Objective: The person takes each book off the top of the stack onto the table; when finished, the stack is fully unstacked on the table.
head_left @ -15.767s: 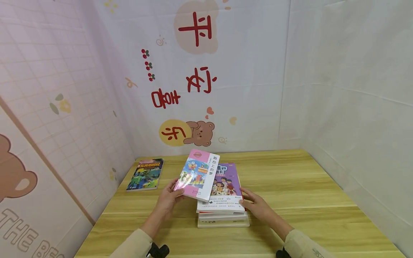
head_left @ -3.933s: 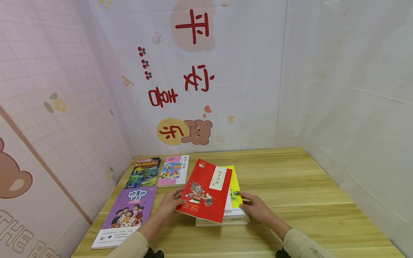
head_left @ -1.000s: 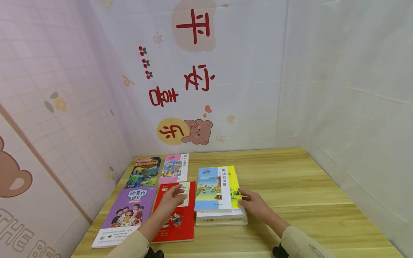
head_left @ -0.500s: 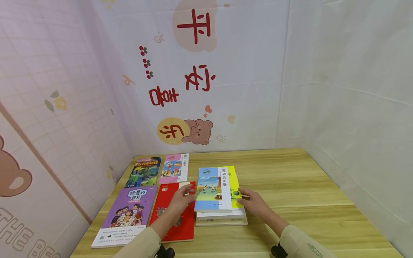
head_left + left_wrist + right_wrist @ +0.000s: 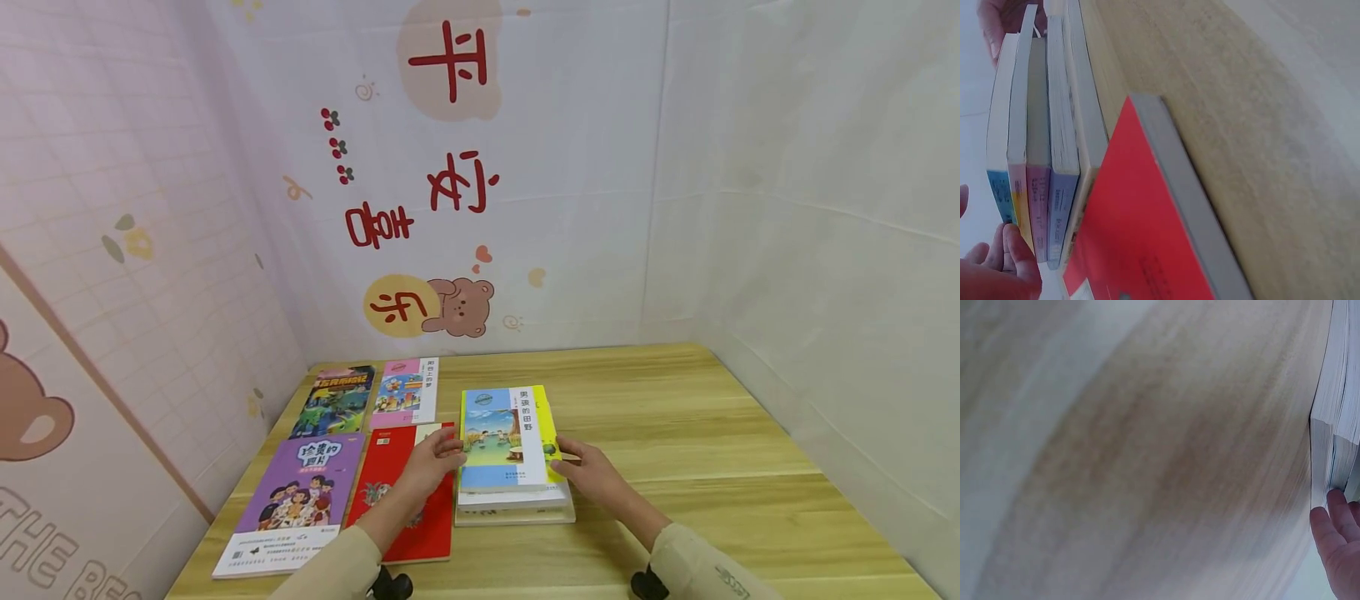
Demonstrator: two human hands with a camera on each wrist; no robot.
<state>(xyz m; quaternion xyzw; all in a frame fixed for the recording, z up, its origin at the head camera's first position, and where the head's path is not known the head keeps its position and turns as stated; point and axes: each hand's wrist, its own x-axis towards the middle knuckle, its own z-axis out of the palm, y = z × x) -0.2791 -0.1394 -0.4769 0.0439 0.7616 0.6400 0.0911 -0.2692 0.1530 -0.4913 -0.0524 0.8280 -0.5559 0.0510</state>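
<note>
The left hand [image 5: 431,465] is loosely relaxed, its fingers slightly bent, with fingertips meeting the spine side of the blue book [image 5: 491,442]; in the left wrist view another digit stands apart from the spine. The right hand [image 5: 594,475] lies on the opposite side, also relaxed, its fingers reaching to the edges of the stack with the tips resting against them.

The blue book lies face up on top of the stack, its cover showing a countryside scene and a white strip with dark lettering. Beneath it is a yellow book [image 5: 546,417], which sticks out along the right side. Further books lie lower down, with a cream book [image 5: 517,518] at the bottom.

Just left of the stack a red book [image 5: 435,517] lies flat, partly covered from sight by the left hand and forearm. Next to it is a purple book [image 5: 300,483] with cartoon children. Behind these two, a pink book [image 5: 401,396] and a dark green book [image 5: 337,404] lie side by side. All the books rest on a wooden desk [image 5: 690,467]. Pale sleeves [image 5: 330,567] cover the arms, and a white backdrop [image 5: 585,150] hangs behind, printed with red characters.
</note>
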